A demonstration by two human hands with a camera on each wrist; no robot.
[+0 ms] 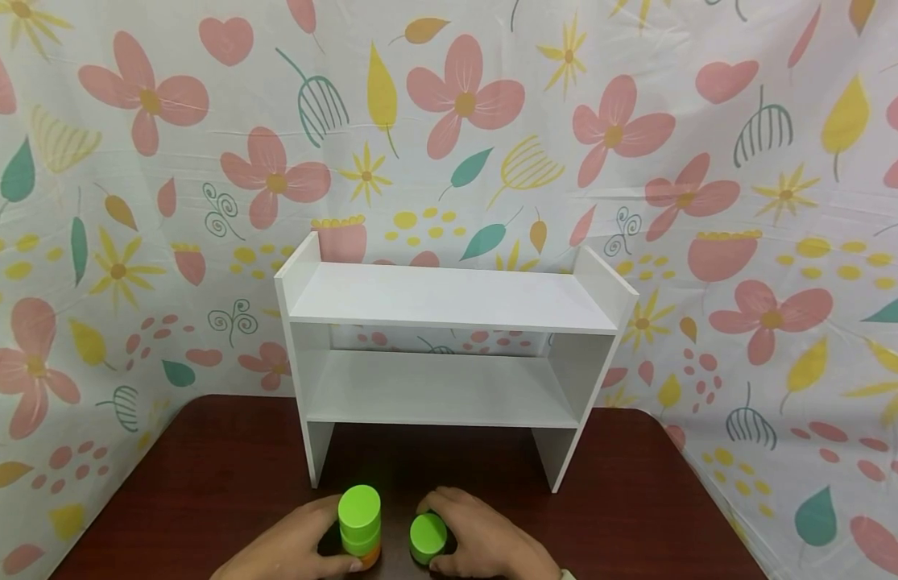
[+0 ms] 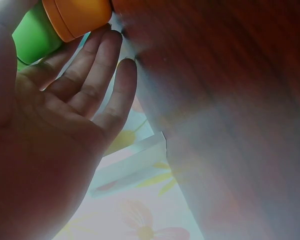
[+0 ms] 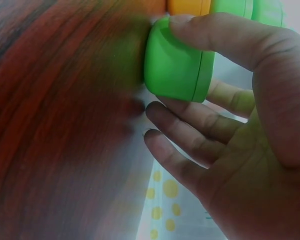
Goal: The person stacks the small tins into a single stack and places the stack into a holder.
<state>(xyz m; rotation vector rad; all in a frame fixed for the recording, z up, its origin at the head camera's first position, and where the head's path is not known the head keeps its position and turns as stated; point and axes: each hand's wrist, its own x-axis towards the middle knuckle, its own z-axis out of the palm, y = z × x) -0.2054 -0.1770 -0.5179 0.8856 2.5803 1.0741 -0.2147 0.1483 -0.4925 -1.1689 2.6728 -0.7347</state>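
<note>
Near the front of the table, in the head view, a stack of small round lidded containers stands upright: a green container (image 1: 359, 511) on top of an orange container (image 2: 82, 17). My left hand (image 1: 292, 544) holds this stack low down, thumb on the near side and fingers behind it. Just to the right stands a single squat green container (image 1: 428, 537). My right hand (image 1: 485, 536) grips it from the right, its thumb on the side in the right wrist view. Both the orange container and the single green one sit on the tabletop.
A white two-tier shelf (image 1: 449, 294) stands on the dark reddish-brown table (image 1: 651, 499) beyond my hands. Its side panels reach down to the tabletop, with a gap under the lower board (image 1: 441, 391). A flower-patterned cloth (image 1: 463, 185) hangs behind the table.
</note>
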